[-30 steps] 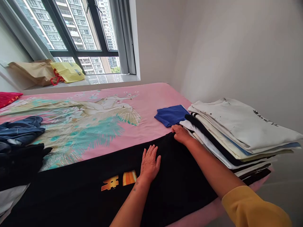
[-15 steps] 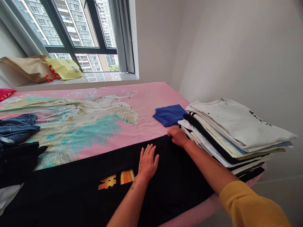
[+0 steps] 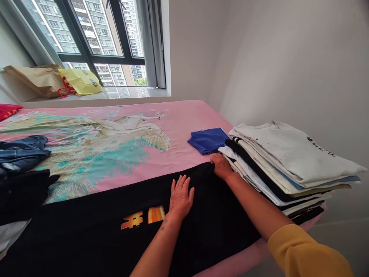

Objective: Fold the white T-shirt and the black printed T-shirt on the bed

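A black garment [image 3: 95, 231] with an orange print lies spread along the near edge of the pink bed [image 3: 184, 119]. My left hand [image 3: 181, 196] rests flat on it, fingers stretched out. At the garment's far right corner, my right hand [image 3: 221, 166] has its fingers closed on the black cloth, right beside a tall stack of folded shirts [image 3: 288, 161]. A folded blue cloth [image 3: 208, 140] lies just beyond my right hand.
Dark unfolded clothes [image 3: 23, 181] are heaped at the bed's left side, with a red item [image 3: 8, 110] further back. A brown paper bag [image 3: 37, 79] and a yellow bag [image 3: 80, 81] sit on the windowsill. White walls close in on the right.
Both hands stay nearly where they were on the black garment. My right hand shifted slightly along the corner, and the view swayed a little.
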Demonstrator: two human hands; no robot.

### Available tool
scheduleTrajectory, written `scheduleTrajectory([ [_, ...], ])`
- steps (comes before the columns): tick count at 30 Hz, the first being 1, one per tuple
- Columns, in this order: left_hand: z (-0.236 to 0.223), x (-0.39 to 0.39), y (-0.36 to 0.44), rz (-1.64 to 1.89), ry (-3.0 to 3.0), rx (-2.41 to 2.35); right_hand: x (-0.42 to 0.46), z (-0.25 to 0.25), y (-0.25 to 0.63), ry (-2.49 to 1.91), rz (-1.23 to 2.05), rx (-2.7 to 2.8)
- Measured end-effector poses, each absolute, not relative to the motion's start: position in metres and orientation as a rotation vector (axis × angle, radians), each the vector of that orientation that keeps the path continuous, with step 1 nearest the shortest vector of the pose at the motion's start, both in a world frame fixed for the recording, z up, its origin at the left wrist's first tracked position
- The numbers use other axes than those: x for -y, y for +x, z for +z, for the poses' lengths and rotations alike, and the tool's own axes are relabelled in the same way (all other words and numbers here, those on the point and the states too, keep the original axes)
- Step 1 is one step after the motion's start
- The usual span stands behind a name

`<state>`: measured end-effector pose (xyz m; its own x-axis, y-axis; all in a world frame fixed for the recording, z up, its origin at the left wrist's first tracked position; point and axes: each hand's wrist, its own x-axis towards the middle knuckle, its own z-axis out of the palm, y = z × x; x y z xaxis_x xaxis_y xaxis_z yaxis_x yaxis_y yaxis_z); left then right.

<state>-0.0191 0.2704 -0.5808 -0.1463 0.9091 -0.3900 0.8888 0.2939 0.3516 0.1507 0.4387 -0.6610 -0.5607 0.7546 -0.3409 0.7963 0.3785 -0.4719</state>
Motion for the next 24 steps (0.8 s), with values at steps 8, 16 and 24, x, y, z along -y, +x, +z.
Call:
scheduleTrajectory([
  [8, -0.580, -0.272, -0.018, 0.010, 1.597, -2.049, -0.440, -0.672, 0.139, 1.750, -0.897, -2.352],
  [16, -0.580, -0.273, -0.017, -0.033, 1.573, -2.040, -0.416, -0.634, 0.157, 2.024, -1.327, -1.868],
  [24, -0.574, -0.277, -0.014, -0.150, 1.554, -2.010, -0.399, -0.639, 0.136, 2.179, -2.041, -1.088],
])
